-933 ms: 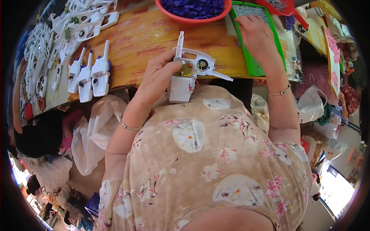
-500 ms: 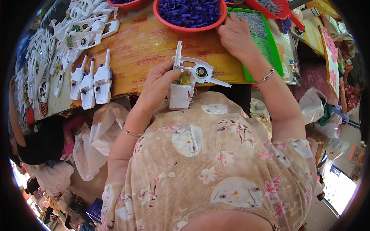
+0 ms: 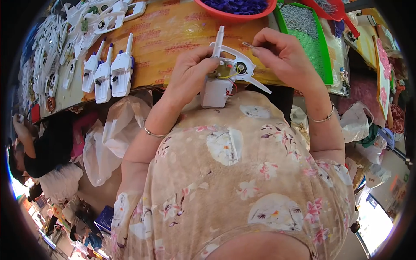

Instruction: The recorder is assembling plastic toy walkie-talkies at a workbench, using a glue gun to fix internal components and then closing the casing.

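Observation:
My left hand (image 3: 190, 69) grips an opened white plastic housing (image 3: 214, 93) at the table's front edge. Inside the housing show a green circuit board, a black round part and thin yellow and red wires; a white stem points up and a slim arm sticks out to the right. Just right of it, my right hand (image 3: 284, 54) pinches a small metal spring (image 3: 248, 44) between thumb and finger, held over the table and apart from the housing. The fingers of my left hand partly cover the housing's left side.
Several white units (image 3: 122, 73) with purple parts lie at left, beside a heap of white shells (image 3: 47, 52). A red bowl (image 3: 236, 15) of purple pieces stands ahead. At right are a green tray (image 3: 328, 71) of small metal parts and a red scoop (image 3: 352, 27). Another person sits at far left.
My right hand has come back from the green tray toward the housing, now with a spring in its fingertips. My left hand still holds the housing. The whole view has shifted slightly.

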`<move>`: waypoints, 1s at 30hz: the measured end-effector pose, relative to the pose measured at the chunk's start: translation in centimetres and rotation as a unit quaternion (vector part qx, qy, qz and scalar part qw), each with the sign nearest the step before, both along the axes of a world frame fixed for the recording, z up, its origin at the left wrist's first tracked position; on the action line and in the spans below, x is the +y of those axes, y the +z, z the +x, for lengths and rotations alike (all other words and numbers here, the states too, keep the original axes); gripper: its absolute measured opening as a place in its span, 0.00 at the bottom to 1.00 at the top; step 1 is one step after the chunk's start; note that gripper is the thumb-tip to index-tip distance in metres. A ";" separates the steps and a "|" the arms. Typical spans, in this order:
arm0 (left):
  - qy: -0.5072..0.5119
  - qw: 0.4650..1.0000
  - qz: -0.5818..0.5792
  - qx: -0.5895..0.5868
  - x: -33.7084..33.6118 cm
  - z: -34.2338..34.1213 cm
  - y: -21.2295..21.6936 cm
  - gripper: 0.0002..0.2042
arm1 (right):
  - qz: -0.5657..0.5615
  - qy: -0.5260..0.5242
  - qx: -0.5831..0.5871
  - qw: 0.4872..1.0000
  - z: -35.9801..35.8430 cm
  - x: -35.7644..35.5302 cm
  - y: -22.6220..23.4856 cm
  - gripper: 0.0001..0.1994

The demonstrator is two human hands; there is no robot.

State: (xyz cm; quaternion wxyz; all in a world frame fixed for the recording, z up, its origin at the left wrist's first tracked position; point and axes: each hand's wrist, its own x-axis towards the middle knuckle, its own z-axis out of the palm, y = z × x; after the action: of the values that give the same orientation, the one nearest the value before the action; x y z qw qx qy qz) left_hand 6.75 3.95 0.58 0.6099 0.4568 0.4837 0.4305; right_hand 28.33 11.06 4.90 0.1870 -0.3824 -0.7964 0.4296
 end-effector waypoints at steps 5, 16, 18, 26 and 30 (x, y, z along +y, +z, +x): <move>0.014 0.997 -0.012 -0.071 0.5 0.6 0.0 0.13 | -0.140 0.018 0.182 0.973 -1.4 -0.5 -0.5 0.02; 0.022 0.986 -0.073 -0.148 0.8 0.7 0.0 0.14 | -0.118 0.027 0.152 0.981 -2.5 0.5 -1.5 0.04; 0.024 0.981 -0.082 -0.175 0.9 0.7 -0.1 0.14 | -0.098 0.000 0.194 0.976 -3.2 -0.2 -1.8 0.04; 0.029 0.977 -0.101 -0.186 0.9 0.8 -0.4 0.14 | -0.011 0.008 0.149 0.989 -3.4 0.5 -1.7 0.06; 0.023 0.977 -0.110 -0.183 0.9 0.6 -0.6 0.14 | 0.036 0.040 0.079 0.995 -3.4 1.2 -1.5 0.07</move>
State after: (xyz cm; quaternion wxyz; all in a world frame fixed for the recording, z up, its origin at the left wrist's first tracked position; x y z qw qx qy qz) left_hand 7.31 4.83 0.01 0.7246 0.2890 0.4184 0.4652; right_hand 24.96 12.23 3.37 0.2456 -0.3080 -0.8087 0.4369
